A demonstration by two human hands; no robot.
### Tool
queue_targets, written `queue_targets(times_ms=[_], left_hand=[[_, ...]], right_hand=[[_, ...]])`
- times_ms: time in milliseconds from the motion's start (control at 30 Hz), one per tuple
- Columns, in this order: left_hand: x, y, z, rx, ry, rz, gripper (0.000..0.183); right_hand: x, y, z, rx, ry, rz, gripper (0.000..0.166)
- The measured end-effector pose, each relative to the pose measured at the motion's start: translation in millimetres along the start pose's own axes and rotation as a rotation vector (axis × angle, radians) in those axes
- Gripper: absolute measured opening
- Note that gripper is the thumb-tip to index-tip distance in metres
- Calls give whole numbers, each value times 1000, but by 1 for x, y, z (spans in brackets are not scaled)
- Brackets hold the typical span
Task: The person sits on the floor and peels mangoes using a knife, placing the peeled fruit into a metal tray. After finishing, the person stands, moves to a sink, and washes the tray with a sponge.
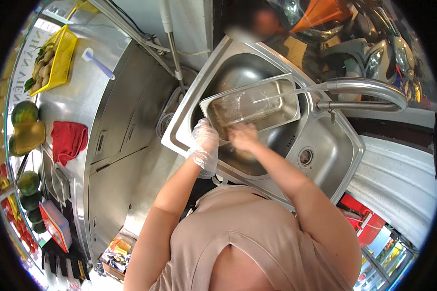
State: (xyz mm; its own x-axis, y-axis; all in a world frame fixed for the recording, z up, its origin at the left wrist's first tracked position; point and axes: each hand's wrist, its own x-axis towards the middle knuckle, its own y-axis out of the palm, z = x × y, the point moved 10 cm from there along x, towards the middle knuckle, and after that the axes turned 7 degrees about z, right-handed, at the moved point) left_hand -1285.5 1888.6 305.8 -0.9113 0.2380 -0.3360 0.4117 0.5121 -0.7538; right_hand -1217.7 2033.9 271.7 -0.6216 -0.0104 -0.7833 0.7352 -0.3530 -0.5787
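Note:
A rectangular stainless steel food pan [293, 84] lies tilted in the larger bowl of a steel sink [240, 60]. Water runs into the pan from the curved faucet [367, 85] at the right. My left hand [205, 136], in a clear plastic glove, grips the pan's near left corner. My bare right hand [243, 136] is at the pan's near edge, slightly blurred, its fingers partly inside over the wet bottom; whether it holds anything cannot be told.
A smaller sink bowl with a drain [306, 156] adjoins on the right. On the steel counter at left are a yellow basket [67, 54] of round fruit, a purple-handled spatula [99, 64], a red cloth [69, 140] and watermelons [25, 112]. A metal pole [173, 47] stands behind the sink.

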Motion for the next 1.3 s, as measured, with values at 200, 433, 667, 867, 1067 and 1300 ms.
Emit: queue_targets(times_ms=[200, 433, 667, 867, 1067, 1300], left_hand=[[-5, 3, -6, 22, 75, -28, 6], [-6, -11, -16, -24, 105, -21, 7], [-5, -1, -10, -20, 56, 22, 10], [-7, -4, -11, -31, 89, 52, 7], [-9, 9, -11, 123, 144, 69, 10], [-5, -2, -30, 102, 81, 96, 21]], right_hand=[[24, -44, -147, 38, 475, -181, 97], [55, -17, -64, 435, 426, -278, 114], [31, -50, -123, 65, 543, -297, 108], [15, -48, -131, -8, 396, -132, 105], [28, -52, -141, -35, 417, -399, 100], [31, -12, -85, -28, 159, -516, 59]])
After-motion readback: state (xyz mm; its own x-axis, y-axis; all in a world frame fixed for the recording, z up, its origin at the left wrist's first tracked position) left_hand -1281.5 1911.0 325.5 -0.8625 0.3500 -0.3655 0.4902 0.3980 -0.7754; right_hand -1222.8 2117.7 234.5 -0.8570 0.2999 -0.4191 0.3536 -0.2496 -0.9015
